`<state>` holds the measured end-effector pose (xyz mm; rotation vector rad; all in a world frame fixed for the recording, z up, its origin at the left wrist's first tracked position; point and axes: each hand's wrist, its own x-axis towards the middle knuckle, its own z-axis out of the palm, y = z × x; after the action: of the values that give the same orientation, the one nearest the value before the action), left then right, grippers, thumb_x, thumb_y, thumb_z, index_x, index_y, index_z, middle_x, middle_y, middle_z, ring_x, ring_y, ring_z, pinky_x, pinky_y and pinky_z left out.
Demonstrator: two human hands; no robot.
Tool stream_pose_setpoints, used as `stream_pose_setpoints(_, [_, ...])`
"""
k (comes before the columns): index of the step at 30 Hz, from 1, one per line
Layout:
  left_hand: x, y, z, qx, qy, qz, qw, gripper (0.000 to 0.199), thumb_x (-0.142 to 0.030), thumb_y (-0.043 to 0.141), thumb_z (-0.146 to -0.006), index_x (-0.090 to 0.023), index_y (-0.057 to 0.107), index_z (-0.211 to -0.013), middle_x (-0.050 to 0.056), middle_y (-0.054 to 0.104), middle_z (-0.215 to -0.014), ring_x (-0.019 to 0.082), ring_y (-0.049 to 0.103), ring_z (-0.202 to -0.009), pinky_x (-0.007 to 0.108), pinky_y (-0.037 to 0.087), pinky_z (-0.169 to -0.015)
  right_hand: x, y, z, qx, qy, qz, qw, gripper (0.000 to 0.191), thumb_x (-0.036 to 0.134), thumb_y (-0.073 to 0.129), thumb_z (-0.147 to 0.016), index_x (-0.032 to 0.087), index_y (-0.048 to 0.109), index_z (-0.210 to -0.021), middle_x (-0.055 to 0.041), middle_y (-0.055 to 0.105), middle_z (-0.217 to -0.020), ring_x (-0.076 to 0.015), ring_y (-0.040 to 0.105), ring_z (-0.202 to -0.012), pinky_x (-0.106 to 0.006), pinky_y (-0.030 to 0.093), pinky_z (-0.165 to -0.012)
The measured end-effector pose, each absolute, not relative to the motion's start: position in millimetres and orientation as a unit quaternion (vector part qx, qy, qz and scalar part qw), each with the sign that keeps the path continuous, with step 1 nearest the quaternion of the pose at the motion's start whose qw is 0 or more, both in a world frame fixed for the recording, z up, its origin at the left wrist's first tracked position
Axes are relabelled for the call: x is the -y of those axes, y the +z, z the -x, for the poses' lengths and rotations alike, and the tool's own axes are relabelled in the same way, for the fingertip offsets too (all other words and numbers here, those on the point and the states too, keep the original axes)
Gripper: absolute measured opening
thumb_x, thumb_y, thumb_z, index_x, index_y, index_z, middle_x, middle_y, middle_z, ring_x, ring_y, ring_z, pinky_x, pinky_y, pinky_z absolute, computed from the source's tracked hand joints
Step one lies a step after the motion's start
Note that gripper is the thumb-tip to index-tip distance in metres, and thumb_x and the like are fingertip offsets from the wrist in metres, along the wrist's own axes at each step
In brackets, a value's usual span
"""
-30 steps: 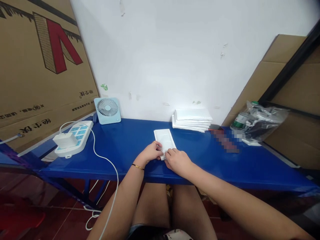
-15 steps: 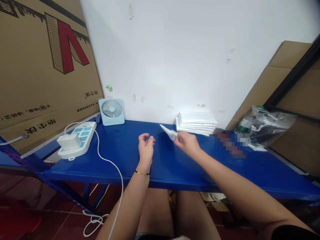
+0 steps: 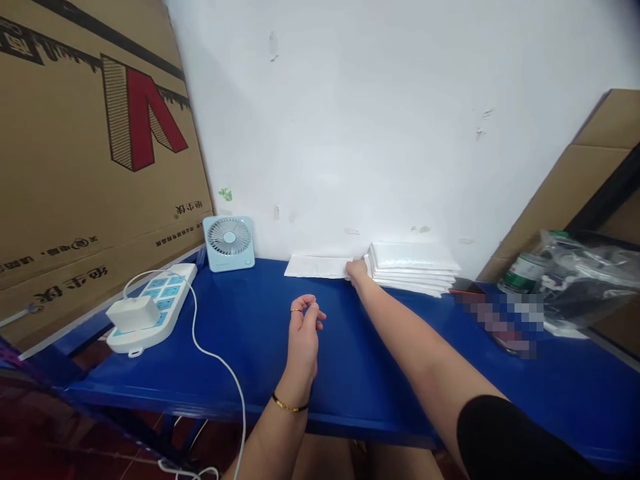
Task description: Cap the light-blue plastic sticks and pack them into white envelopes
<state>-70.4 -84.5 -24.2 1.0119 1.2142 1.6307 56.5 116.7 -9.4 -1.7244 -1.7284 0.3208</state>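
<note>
Our right hand (image 3: 356,270): fingers resting on white packet (image 3: 318,267), grip unclear, beside packet stack (image 3: 413,267). Our left hand (image 3: 304,327): loosely curled, empty, above blue worktop (image 3: 250,333).

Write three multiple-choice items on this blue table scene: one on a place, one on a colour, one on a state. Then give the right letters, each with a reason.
1. Where does the flat white packet lie?
A. on the power strip
B. at the wall, between the fan and the white stack
C. on the plastic bag

2. What colour is the small fan?
A. red
B. black
C. light blue

3. What is the left hand doing?
A. it holds nothing, fingers loosely curled
B. it grips the white cable
C. it lies flat on the stack

Answers: 1 B, the right hand touches the packet's end beside the stack. 2 C, its casing is pale blue. 3 A, it is over the table and nothing shows in it.
</note>
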Motion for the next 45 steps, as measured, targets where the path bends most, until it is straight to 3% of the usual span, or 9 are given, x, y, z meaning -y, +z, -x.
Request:
stream_pose_setpoints(5, [88, -21, 70, -0.475, 0.643, -0.41, 0.44, 0.027, -0.036, 0.045, -0.084, -0.021, 0.048, -0.106, 0.001, 0.056, -0.081, 0.011, 0.056, -0.071, 0.022, 0.043, -0.061, -109, 5, -64, 0.666, 0.078, 0.674, 0.308, 0.035, 0.019, 0.048, -0.087, 0.008, 0.053, -0.119, -0.0186, 0.055, -0.118, -0.027, 0.051, -0.111, -0.038, 0.042, -0.092])
stream_pose_setpoints(8, [88, -20, 71, -0.476, 0.636, -0.412, 0.446, 0.027, -0.036, 0.047, -0.084, -0.022, 0.048, -0.107, 0.002, 0.056, -0.083, 0.011, 0.055, -0.073, 0.022, 0.043, -0.062, -96, 27, -104, 0.725, -0.046, 0.62, 0.296, 0.054, 0.012, 0.047, -0.08, 0.015, 0.039, -0.133, -0.0134, 0.043, -0.135, -0.0239, 0.035, -0.126, -0.035, 0.03, -0.103])
stream_pose_setpoints(14, [86, -22, 69, -0.474, 0.627, -0.434, 0.44, 0.029, -0.035, 0.049, -0.082, -0.022, 0.048, -0.107, 0.003, 0.055, -0.097, 0.01, 0.055, -0.072, 0.021, 0.043, -0.06, -81, 54, -214, 0.729, -0.16, 0.666, 0.018, 0.053, 0.008, 0.054, -0.072, 0.014, 0.049, -0.124, -0.0179, 0.052, -0.124, -0.0282, 0.047, -0.114, -0.039, 0.038, -0.09])
stream_pose_setpoints(20, [84, -23, 69, -0.481, 0.604, -0.438, 0.46, 0.033, -0.031, 0.053, -0.08, -0.02, 0.048, -0.11, 0.007, 0.053, -0.111, 0.01, 0.056, -0.076, 0.022, 0.043, -0.062, -70, 66, -229, 0.713, -0.196, 0.672, 0.038, 0.04, 0.01, 0.036, -0.087, 0.018, 0.051, -0.123, -0.0154, 0.062, -0.111, -0.0254, 0.061, -0.095, -0.035, 0.041, -0.073])
stream_pose_setpoints(25, [78, -14, 41, -0.414, 0.611, -0.38, 0.557, 0.058, -0.032, 0.07, -0.071, -0.023, 0.044, -0.122, 0.012, 0.042, -0.134, 0.021, 0.049, -0.114, 0.029, 0.043, -0.086, -20, 63, -199, 0.712, -0.264, 0.639, 0.127, 0.04, 0.022, 0.036, -0.09, 0.022, 0.047, -0.129, -0.0116, 0.064, -0.114, -0.0255, 0.065, -0.086, -0.032, 0.045, -0.066])
stream_pose_setpoints(32, [50, -11, -22, -0.275, 0.725, -0.244, 0.582, 0.064, -0.03, 0.075, -0.065, -0.025, 0.045, -0.122, 0.007, 0.056, -0.12, 0.021, 0.05, -0.116, 0.032, 0.039, -0.095, 64, 3, -171, 0.884, -0.038, 0.428, 0.184, 0.046, 0.028, 0.043, -0.089, 0.027, 0.04, -0.136, -0.0074, 0.057, -0.126, -0.0238, 0.058, -0.107, -0.035, 0.047, -0.086])
stream_pose_setpoints(36, [44, -5, -26, -0.268, 0.757, -0.244, 0.544, 0.058, -0.032, 0.074, -0.067, -0.021, 0.049, -0.118, 0.007, 0.061, -0.107, 0.02, 0.056, -0.107, 0.033, 0.04, -0.094, 55, -15, -211, 0.86, 0.139, 0.411, 0.267, 0.112, 0.05, 0.076, -0.058, 0.024, 0.012, -0.146, -0.0119, 0.025, -0.148, -0.0299, 0.029, -0.133, -0.044, 0.029, -0.107])
stream_pose_setpoints(38, [42, 1, -23, -0.257, 0.762, -0.261, 0.534, 0.057, -0.033, 0.074, -0.067, -0.021, 0.05, -0.117, 0.007, 0.061, -0.109, 0.021, 0.056, -0.107, 0.033, 0.041, -0.093, 45, -21, -227, 0.84, 0.207, 0.433, 0.255, 0.123, 0.05, 0.08, -0.049, 0.022, 0.01, -0.146, -0.0139, 0.018, -0.15, -0.0315, 0.023, -0.136, -0.047, 0.023, -0.11])
stream_pose_setpoints(45, [44, 14, -17, -0.199, 0.794, -0.299, 0.49, 0.047, -0.033, 0.071, -0.07, -0.026, 0.054, -0.112, 0.004, 0.056, -0.114, 0.021, 0.059, -0.104, 0.032, 0.045, -0.087, 40, -33, -229, 0.798, 0.33, 0.425, 0.271, 0.118, 0.042, 0.083, -0.046, 0.028, 0.018, -0.144, -0.0123, 0.038, -0.141, -0.031, 0.031, -0.132, -0.049, 0.02, -0.109])
